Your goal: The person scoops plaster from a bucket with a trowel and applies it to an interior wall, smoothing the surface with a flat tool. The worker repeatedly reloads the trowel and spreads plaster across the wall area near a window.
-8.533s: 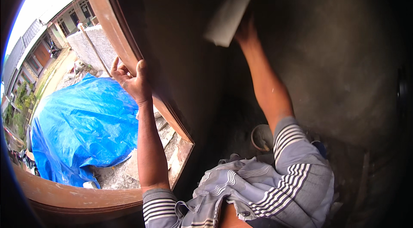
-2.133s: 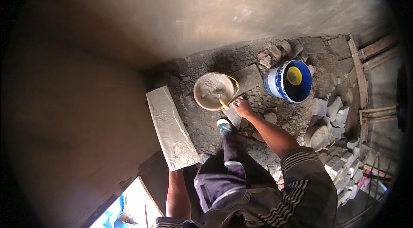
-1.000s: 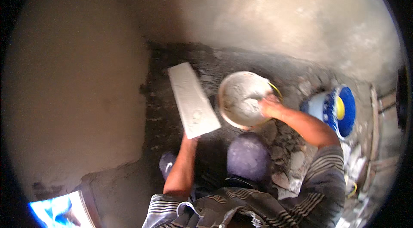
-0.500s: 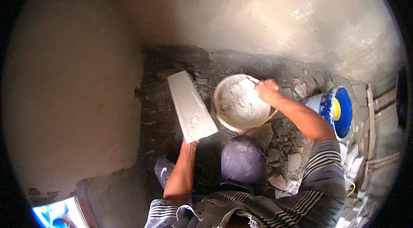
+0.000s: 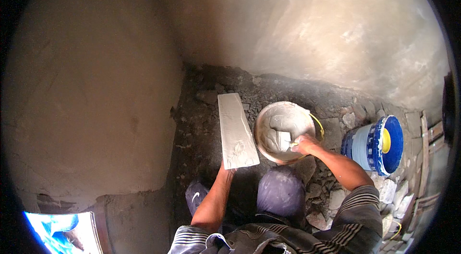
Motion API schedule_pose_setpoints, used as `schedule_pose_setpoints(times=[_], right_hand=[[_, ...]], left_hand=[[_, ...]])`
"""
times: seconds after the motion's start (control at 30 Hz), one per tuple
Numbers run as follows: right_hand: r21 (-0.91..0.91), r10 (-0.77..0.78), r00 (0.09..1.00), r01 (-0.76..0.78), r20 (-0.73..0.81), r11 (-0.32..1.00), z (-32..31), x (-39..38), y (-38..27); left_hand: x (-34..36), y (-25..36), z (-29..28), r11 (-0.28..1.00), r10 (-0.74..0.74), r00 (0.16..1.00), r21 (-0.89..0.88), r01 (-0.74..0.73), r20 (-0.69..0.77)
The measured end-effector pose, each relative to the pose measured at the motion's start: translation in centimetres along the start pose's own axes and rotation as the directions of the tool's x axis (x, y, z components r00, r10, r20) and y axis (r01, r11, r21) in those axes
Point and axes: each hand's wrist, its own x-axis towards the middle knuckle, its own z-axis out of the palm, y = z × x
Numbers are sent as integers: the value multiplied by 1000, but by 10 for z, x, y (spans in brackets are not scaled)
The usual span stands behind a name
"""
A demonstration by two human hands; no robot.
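Note:
A long, flat plastering float (image 5: 236, 127) smeared with white plaster lies face up on my left hand (image 5: 227, 169). That hand is closed at its near end; the fingers are mostly hidden beneath it. To its right stands a round bucket (image 5: 258, 140) with a yellow handle, holding thick white plaster (image 5: 278, 122). My right hand (image 5: 306, 145) grips a putty knife (image 5: 284, 138) over the bucket's near right side. Its pale blade is down in the plaster.
A blue-and-white bucket (image 5: 362, 146) with something yellow inside lies tipped on its side at the right. Broken stones (image 5: 337, 200) cover the floor near my right arm. Bare plastered walls (image 5: 96, 110) rise on the left and ahead. Wooden strips (image 5: 422, 153) run along the right.
My right hand has moved from the bucket's far right rim to its near right side, bringing the putty knife into sight. The plaster surface looks scooped and smoother. The view has shifted a little.

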Motion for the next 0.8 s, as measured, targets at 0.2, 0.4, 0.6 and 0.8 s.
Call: schedule_pose_setpoints(times=[0.2, 0.4, 0.6, 0.8], right_hand=[[411, -28, 999, 20, 15, 911, 16, -4, 27], [524, 14, 1000, -4, -16, 852, 16, -26, 31], [682, 56, 984, 77, -170, 727, 31, -57, 24], [807, 211, 919, 163, -334, 568, 38, -68, 7]], left_hand=[[7, 10, -3, 983, 106, 994, 155, -103, -13], [8, 12, 2, 984, 50, 996, 176, -36, -75], [24, -5, -9, 976, 41, 999, 215, -39, -8], [34, -17, 25, 969, -26, 992, 241, 55, -121]])
